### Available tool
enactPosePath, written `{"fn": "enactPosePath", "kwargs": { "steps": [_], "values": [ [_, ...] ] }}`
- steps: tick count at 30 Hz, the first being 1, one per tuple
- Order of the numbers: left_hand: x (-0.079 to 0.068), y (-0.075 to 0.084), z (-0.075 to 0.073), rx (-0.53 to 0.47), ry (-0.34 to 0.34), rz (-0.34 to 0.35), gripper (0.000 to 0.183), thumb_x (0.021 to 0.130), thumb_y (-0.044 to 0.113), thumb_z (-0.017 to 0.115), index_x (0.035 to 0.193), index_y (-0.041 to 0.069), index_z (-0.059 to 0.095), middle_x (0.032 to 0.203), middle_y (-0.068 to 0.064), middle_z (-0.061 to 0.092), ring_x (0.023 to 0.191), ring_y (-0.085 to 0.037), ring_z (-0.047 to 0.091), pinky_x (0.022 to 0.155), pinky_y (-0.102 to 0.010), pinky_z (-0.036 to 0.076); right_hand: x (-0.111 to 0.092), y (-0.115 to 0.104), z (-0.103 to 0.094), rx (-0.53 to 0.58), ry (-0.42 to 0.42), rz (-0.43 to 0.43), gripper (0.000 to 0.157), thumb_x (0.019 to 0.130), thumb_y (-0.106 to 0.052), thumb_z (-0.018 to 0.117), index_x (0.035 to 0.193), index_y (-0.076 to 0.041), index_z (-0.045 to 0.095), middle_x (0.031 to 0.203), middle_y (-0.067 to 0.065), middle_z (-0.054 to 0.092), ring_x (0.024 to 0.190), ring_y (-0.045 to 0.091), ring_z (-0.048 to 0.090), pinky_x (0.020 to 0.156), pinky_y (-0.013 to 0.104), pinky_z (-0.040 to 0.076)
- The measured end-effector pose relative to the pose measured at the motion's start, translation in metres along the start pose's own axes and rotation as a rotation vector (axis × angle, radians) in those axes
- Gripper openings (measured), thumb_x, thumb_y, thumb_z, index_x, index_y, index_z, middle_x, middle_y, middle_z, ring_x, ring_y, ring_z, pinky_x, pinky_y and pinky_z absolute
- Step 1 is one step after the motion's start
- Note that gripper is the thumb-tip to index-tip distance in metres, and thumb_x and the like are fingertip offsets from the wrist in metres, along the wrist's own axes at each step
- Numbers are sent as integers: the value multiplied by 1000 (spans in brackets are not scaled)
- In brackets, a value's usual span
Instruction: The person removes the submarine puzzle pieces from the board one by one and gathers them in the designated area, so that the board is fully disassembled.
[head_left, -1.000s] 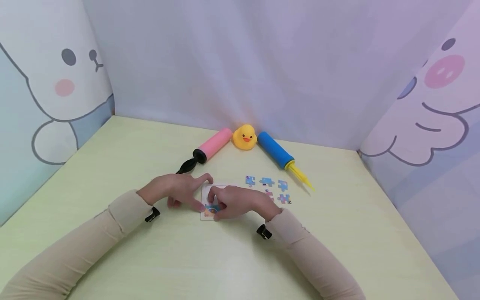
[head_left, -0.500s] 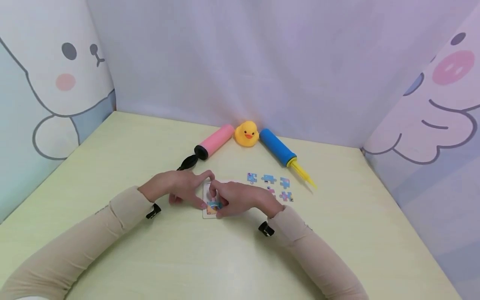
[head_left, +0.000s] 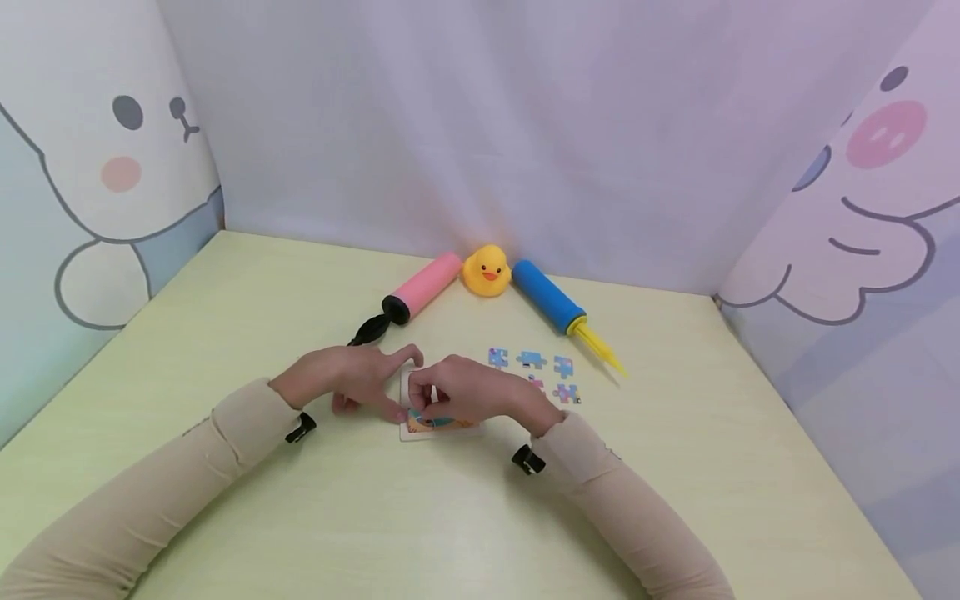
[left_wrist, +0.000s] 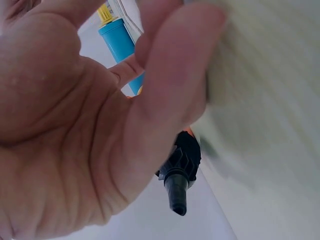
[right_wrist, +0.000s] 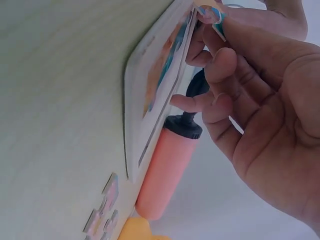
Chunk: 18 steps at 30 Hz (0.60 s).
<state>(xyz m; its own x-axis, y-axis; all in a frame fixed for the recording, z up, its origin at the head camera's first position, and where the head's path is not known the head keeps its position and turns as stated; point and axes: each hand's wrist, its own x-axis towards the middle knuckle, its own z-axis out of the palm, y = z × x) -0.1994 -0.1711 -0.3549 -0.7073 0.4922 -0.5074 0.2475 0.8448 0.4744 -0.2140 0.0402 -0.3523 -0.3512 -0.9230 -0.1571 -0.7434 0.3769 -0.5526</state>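
A white-framed jigsaw puzzle tray lies flat on the table, with orange and teal picture pieces along its near side. At its left edge is my left hand, thumb and forefinger spread, the thumb touching the near part of the frame and the forefinger by the far corner. My right hand hovers over the tray. Between its thumb and forefinger it pinches a small teal and white puzzle piece, seen in the right wrist view. That hand hides much of the tray in the head view.
Several loose puzzle pieces lie right of the tray, some partly behind the right hand. Farther back are a pink hand pump with a black end, a yellow rubber duck and a blue pump with a yellow nozzle. Cloth walls border the table.
My right hand has shifted slightly away from the tray's near edge, uncovering more of the picture pieces there. My left hand stays at the left edge; the whole view has swayed slightly.
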Motion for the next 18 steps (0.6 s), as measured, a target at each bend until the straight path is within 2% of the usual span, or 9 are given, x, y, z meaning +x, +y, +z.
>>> {"fn": "enactPosePath", "kwargs": {
  "steps": [9, 12, 18],
  "values": [
    [0, 0, 1, 7, -1, -4, 70, 87, 47, 77, 134, 32, 29, 55, -5, 48, 40, -18, 49, 43, -29, 47, -6, 2, -10, 28, 5, 24, 14, 95, -12, 70, 93, -16, 57, 81, -7, 59, 67, 11, 55, 66, 21, 46],
    [0, 0, 1, 14, 5, -26, 72, 86, 46, 78, 137, 32, 29, 59, -6, 50, 41, -18, 50, 45, -31, 48, -10, 4, -15, 22, 4, 35, 11, 96, -13, 69, 96, -16, 59, 82, -7, 60, 71, 11, 56, 68, 22, 48],
    [2, 3, 0, 33, -9, -86, 77, 86, 48, 77, 142, 35, 26, 63, -6, 51, 44, -18, 51, 44, -28, 49, -28, 15, -24, 0, 2, 124, 8, 97, -15, 69, 96, -19, 62, 83, -9, 61, 75, 10, 57, 71, 24, 50]
  ]
}}
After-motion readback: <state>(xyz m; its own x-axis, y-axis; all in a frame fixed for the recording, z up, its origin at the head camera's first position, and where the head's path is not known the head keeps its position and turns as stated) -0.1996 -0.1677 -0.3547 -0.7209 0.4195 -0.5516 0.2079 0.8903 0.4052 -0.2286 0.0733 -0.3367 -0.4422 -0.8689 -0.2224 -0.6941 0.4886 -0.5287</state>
